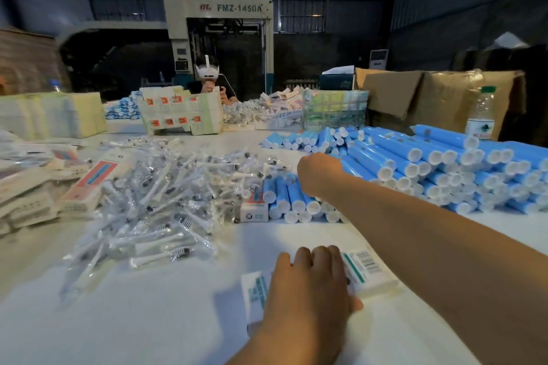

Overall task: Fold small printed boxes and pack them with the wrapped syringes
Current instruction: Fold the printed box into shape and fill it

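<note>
A white worktable (pixel 166 320) stands in a dim industrial hall, with a machine (pixel 218 35) marked FMZ-1450A at the far side. Near the table's front edge lies a small printed box (pixel 366 271), flat, white with green print and a barcode. The left hand (pixel 308 290) rests palm-down on this box, its fingers bent over the box's far edge and the thumb at the near right edge; the forearm enters from the bottom of the view. Beyond the box and to its left, a loose heap of wrapped syringes (pixel 166 187) in clear film covers the table. Beyond the box and to its right lies a large stack of blue tubes (pixel 430 163) with white end caps. The right arm extends from the lower right across the box toward this stack; the right hand (pixel 318 172) sits on the nearest tubes, back of hand toward the camera, fingers curled downward. Whether they grip a tube cannot be determined. Left of the syringe heap, flat printed cartons (pixel 89 184) are piled. A seated person (pixel 210 80) wearing a headset works at the far side.
</note>
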Demonstrator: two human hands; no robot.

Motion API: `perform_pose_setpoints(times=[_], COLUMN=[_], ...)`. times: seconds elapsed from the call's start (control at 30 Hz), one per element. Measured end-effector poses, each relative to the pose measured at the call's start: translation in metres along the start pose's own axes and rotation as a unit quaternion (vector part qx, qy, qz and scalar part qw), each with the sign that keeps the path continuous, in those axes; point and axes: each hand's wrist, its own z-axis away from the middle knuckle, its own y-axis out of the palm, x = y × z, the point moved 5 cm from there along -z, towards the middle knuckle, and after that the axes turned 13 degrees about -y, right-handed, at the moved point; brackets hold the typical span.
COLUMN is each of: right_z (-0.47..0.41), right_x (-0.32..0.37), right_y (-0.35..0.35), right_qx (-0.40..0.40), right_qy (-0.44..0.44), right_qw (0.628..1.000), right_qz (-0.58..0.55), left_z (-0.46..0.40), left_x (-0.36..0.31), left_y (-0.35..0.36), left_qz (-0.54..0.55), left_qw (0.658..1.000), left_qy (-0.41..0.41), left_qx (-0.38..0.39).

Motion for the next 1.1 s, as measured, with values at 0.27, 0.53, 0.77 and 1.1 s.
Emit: perform_pose_setpoints(times=[0.27, 0.53, 0.77, 1.1], right_z=[-0.02, 0.021, 0.146, 0.187], right_x=[0.023, -0.011, -0.083, -0.076], right_y=[0.002, -0.033, -0.008, 0.044], right_qx=[0.098, -0.077, -0.317, -0.376], right_qy=[-0.002, 0.014, 0.115, 0.114], right_qw=[0.987, 0.992, 0.749, 0.556], right_qz=[0.127, -0.1, -0.571, -0.733], left_z=[0.006, 0.002, -0.001, 0.004], left_x=[0.003, 0.007, 0.012, 0.014], left_y=[-0.005, -0.003, -0.006, -0.015], left_qz=[-0.019, 0.008, 0.0, -0.014], left_qw=[1.0, 0.999, 0.999, 0.995], left_qy=[0.009, 0.006, -0.007, -0.042], left_qx=[-0.013, -0.037, -0.039, -0.093])
